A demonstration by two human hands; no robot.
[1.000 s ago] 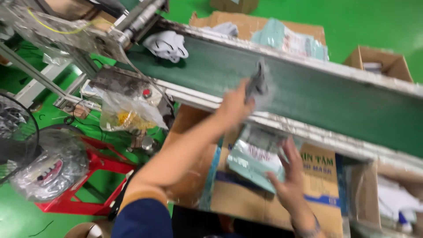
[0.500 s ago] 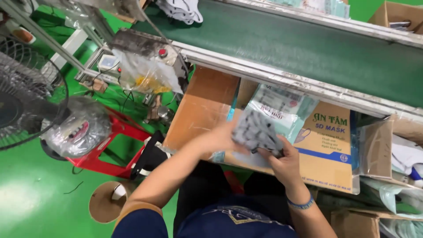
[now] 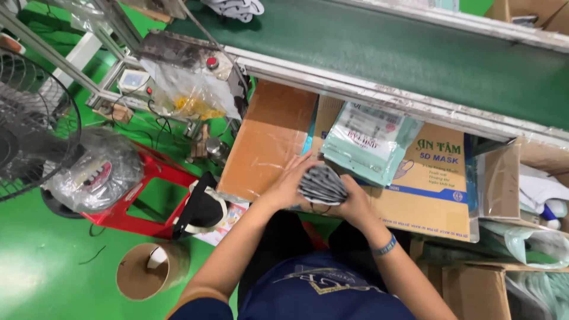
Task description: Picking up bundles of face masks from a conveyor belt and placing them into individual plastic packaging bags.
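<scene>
My left hand (image 3: pixel 290 184) and right hand (image 3: pixel 355 204) hide mask stack's (image 3: pixel 322 185) underside; fan (image 3: pixel 29 124) cut at left edge

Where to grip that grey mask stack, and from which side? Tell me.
Grip the grey mask stack across its two short ends, coming in from left and right, as the left hand and right hand do now. The layers fan loosely, so squeezing the ends probably keeps them squared together.
</scene>
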